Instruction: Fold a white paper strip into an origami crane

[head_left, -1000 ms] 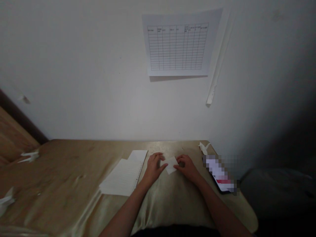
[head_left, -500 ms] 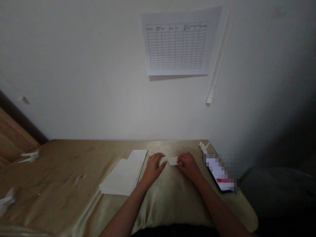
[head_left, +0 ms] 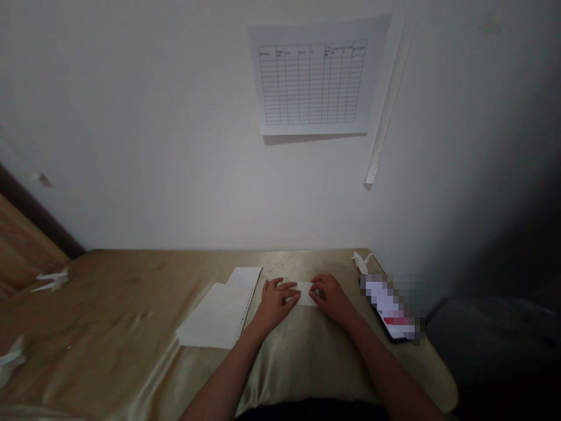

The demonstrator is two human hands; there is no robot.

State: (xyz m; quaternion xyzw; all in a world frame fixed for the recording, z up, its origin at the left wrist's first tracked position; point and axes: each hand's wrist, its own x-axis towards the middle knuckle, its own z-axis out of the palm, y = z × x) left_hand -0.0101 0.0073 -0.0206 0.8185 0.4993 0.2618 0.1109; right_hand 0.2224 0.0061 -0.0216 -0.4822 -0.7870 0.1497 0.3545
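Observation:
A small white piece of paper (head_left: 305, 296) lies low over the cloth between my two hands. My left hand (head_left: 279, 300) pinches its left edge with thumb and index finger. At the right edge, my right hand (head_left: 328, 294) grips it between thumb and bent fingers, which cover that end. Left of my left hand lie loose lined sheets (head_left: 214, 318) with a punched edge, and a plain white folded paper (head_left: 246, 277) sticks out behind them.
A phone (head_left: 394, 316) with a lit, partly blurred screen lies on the right, near crumpled white paper (head_left: 361, 262). Folded paper scraps (head_left: 55, 279) sit at the far left on the gold cloth (head_left: 109, 316). A printed table sheet (head_left: 313, 88) hangs on the wall behind.
My left hand has come to the paper's left edge and closed on it. The paper and my right hand have shifted slightly towards me, and the paper shows flatter between both hands.

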